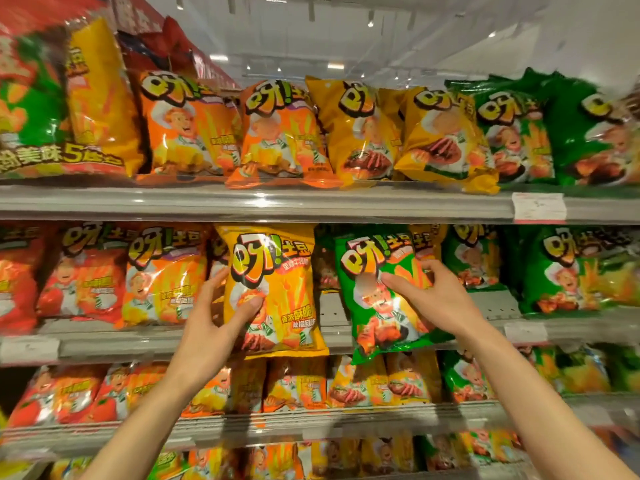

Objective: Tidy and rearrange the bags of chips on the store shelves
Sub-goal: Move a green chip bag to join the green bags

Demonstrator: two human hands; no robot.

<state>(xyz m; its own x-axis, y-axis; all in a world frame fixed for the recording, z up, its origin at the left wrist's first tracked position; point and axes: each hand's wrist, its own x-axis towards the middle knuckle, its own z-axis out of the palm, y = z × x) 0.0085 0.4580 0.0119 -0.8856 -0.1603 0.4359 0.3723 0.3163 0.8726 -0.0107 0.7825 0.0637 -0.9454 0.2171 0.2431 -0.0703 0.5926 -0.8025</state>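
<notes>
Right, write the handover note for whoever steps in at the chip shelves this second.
Left hand grips the yellow bag by its left edge, thumb across the front. Right hand pinches the green bag near its middle. Both bags are held in front of the middle shelf, whose slot behind them shows bare shelf.
Done: top shelf rows stand grouped by colour.
Left: seat both bags, probably yellow next to the orange bags, green beside the green stock.

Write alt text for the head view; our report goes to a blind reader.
Left hand holds a yellow chip bag and right hand a green chip bag, before store shelves of orange, yellow and green bags.
</notes>
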